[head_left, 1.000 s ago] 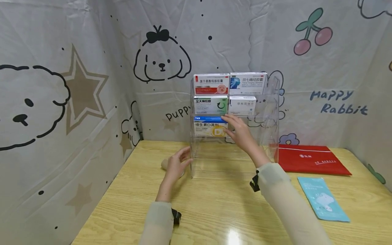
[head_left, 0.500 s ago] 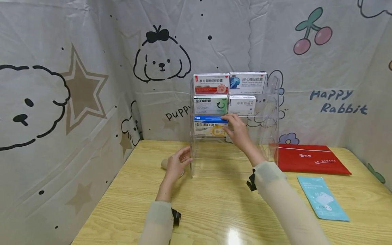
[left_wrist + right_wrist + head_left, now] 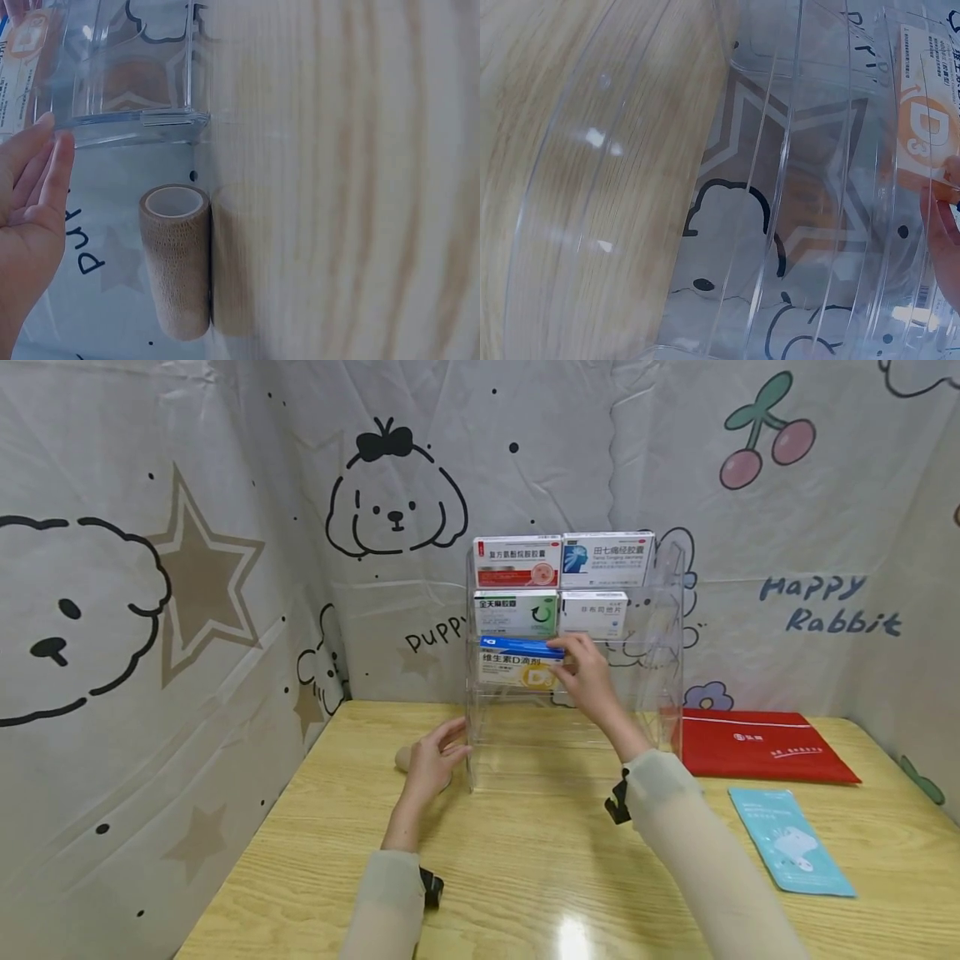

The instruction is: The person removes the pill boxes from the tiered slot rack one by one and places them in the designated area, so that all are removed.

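At the centre of the head view, your right hand [image 3: 588,675] pinches the right end of the vitamin D drops box [image 3: 513,667], which sits slightly tilted at the left of the third tier of the clear rack [image 3: 555,746]. Just above it are the green-and-white capsule box [image 3: 516,615] and, to the right, the small white tablet box [image 3: 596,612]. Your left hand [image 3: 430,767], left of centre, grasps nothing, its fingers loosely extended at the rack's left edge; you cannot tell whether they touch it. A tan bandage roll [image 3: 177,262] lies at lower centre in the left wrist view. Right of the rack, a red pouch [image 3: 765,746] lies above a teal packet [image 3: 791,843].
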Available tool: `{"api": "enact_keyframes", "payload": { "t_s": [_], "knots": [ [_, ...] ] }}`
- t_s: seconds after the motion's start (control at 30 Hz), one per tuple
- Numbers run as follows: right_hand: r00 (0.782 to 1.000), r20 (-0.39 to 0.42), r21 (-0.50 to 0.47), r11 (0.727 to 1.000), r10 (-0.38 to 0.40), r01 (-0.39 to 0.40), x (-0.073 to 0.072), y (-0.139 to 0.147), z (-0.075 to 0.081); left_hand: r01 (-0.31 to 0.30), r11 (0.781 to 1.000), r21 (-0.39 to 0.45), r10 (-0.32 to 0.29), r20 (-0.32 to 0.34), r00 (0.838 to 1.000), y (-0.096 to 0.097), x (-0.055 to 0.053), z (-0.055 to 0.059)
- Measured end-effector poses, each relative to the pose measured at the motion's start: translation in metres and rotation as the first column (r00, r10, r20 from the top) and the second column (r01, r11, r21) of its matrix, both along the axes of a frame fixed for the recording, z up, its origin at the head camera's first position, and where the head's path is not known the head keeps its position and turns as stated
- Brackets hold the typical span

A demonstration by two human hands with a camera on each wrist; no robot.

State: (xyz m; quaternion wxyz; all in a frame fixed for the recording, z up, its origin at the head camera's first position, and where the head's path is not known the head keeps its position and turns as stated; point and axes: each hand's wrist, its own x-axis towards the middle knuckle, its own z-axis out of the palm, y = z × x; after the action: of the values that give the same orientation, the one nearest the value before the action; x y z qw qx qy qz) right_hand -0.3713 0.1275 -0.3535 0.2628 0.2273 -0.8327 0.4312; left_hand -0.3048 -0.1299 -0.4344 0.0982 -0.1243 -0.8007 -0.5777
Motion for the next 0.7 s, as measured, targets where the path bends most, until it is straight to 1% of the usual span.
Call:
{"api": "enact_keyframes", "payload": {
  "t_s": [0.17, 0.33, 0.37, 0.47, 0.5, 0.57, 0.6, 0.7],
  "knots": [
    [1.0, -0.006, -0.022, 1.0, -0.009, 0.009, -0.001, 0.005, -0.001, 0.007, 1.0, 0.003, -0.007, -0.005, 1.0, -0.001, -0.001, -0.002],
    [0.999, -0.041, -0.012, 1.0, -0.008, 0.007, 0.001, 0.01, 0.001, 0.012, 1.0, 0.006, -0.012, -0.021, 1.0, -0.002, -0.001, -0.002],
    [0.999, -0.045, -0.006, 1.0, -0.009, 0.008, 0.001, 0.011, 0.002, 0.016, 1.0, 0.003, -0.015, -0.019, 1.0, -0.001, 0.001, 0.0],
    [0.999, -0.054, -0.01, 1.0, -0.005, 0.005, 0.003, 0.013, 0.003, 0.024, 1.0, -0.005, -0.024, -0.002, 1.0, 0.001, 0.011, 0.013],
    [0.998, -0.06, -0.017, 1.0, -0.004, 0.003, 0.003, 0.014, 0.004, 0.023, 1.0, -0.01, -0.023, -0.006, 1.0, 0.001, 0.011, 0.013],
    [0.998, -0.063, -0.032, 0.999, 0.0, -0.002, 0.004, 0.016, 0.005, 0.023, 1.0, -0.01, -0.023, -0.006, 1.0, 0.001, 0.01, 0.012],
    [0.998, -0.066, -0.04, 0.999, 0.001, -0.003, 0.004, 0.017, 0.005, 0.019, 1.0, -0.009, -0.019, -0.007, 1.0, 0.0, 0.008, 0.01],
    [0.997, -0.075, -0.055, 0.998, -0.008, 0.003, 0.005, 0.019, 0.007, 0.01, 1.0, -0.007, -0.01, -0.016, 1.0, -0.002, -0.001, -0.003]
  ]
}}
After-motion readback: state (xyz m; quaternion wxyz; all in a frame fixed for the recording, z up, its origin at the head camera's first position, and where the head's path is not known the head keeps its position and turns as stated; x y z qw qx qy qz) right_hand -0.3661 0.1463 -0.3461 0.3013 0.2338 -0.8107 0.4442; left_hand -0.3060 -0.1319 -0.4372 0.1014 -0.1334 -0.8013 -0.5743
